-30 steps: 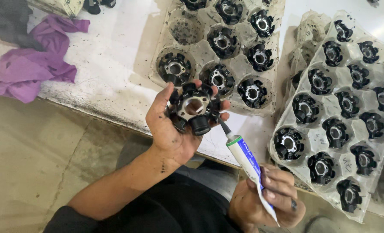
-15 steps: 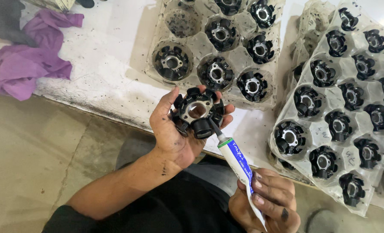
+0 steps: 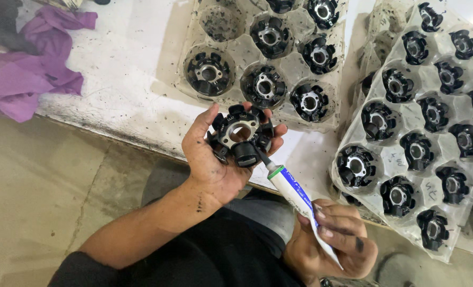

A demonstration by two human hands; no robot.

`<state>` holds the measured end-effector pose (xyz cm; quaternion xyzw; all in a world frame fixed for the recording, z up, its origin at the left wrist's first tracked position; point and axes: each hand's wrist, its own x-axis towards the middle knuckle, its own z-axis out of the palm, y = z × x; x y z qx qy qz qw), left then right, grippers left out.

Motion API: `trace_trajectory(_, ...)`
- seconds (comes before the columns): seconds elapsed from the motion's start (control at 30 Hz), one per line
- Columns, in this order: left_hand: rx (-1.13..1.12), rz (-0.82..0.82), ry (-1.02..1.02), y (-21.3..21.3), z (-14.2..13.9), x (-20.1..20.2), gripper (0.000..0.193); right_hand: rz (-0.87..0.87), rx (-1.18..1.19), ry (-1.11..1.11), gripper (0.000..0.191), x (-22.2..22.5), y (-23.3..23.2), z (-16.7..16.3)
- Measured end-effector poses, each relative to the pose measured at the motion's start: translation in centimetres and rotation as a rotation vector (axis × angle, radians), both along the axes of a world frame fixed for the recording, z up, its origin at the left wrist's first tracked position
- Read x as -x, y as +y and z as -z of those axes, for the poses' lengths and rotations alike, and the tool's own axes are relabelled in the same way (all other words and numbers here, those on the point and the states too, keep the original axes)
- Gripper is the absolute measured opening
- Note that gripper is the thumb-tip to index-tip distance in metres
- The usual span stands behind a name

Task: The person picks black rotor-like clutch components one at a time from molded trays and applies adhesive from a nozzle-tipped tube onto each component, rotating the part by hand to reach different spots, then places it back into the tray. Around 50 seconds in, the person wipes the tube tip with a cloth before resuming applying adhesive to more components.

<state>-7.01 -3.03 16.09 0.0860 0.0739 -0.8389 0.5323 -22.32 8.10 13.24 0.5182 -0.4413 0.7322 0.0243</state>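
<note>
While gripped, stator [image 3: 240,135] beyond table edge [image 3: 114,139].

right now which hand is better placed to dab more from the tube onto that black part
Right. The right hand grips the tube, its nozzle at the black part; the left hand is full, cradling it.

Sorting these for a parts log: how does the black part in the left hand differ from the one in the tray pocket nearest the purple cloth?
The held part sits tilted in the left hand, off the table; the tray part lies flat in its tray pocket. The held part meets the nozzle of the tube in the right hand; nothing touches the tray part. Both are black rings of lobes around a metal centre.
</note>
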Motion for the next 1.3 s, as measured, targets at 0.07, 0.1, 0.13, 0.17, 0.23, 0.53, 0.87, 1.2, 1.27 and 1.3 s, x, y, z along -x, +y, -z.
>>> trace_trajectory(0.07, 0.027, -0.012, -0.014, -0.2, 0.1, -0.1, 0.049, 0.026, -0.047, 0.009, 0.041, 0.6, 0.1, 0.1)
trace_trajectory(0.1, 0.059, -0.026, -0.019, -0.3, 0.1, -0.2, 0.050, 0.011, -0.024, -0.054, 0.040, 0.7, 0.0, 0.2)
trace_trajectory(0.13, 0.092, -0.039, -0.023, -0.4, 0.2, -0.3, 0.050, -0.004, 0.001, -0.117, 0.039, 0.9, -0.1, 0.2)
trace_trajectory(0.17, 0.168, -0.094, -0.065, -0.5, 0.2, -0.3, 0.052, -0.049, 0.065, -0.233, 0.037, 1.0, -0.3, 0.3)
trace_trajectory(0.23, 0.318, -0.212, -0.149, -0.7, 0.3, -0.4, 0.056, -0.148, 0.149, -0.393, 0.036, 1.2, -0.5, 0.2)
trace_trajectory(0.53, 0.900, -0.560, -0.626, 0.0, 0.0, -1.0, 0.044, -0.128, 0.168, -0.313, 0.041, 0.9, 0.1, 0.4)
trace_trajectory(0.87, 1.107, -0.548, -0.738, 1.2, -1.0, -2.3, 0.050, 0.091, 0.072, 0.074, 0.045, 1.8, 1.9, 2.1)
trace_trajectory(1.2, 1.132, -0.550, -0.776, 1.3, -0.6, -2.6, 0.047, 0.250, -0.229, 0.338, 0.037, 1.5, 3.8, 0.9)
trace_trajectory(1.27, 1.146, -0.566, -0.799, 1.2, -0.6, -2.5, 0.046, 0.270, -0.273, 0.385, 0.037, 1.3, 3.9, 0.6)
trace_trajectory(1.3, 1.145, -0.569, -0.809, 1.1, -0.6, -2.5, 0.046, 0.305, -0.289, 0.453, 0.035, 1.1, 3.7, 0.6)
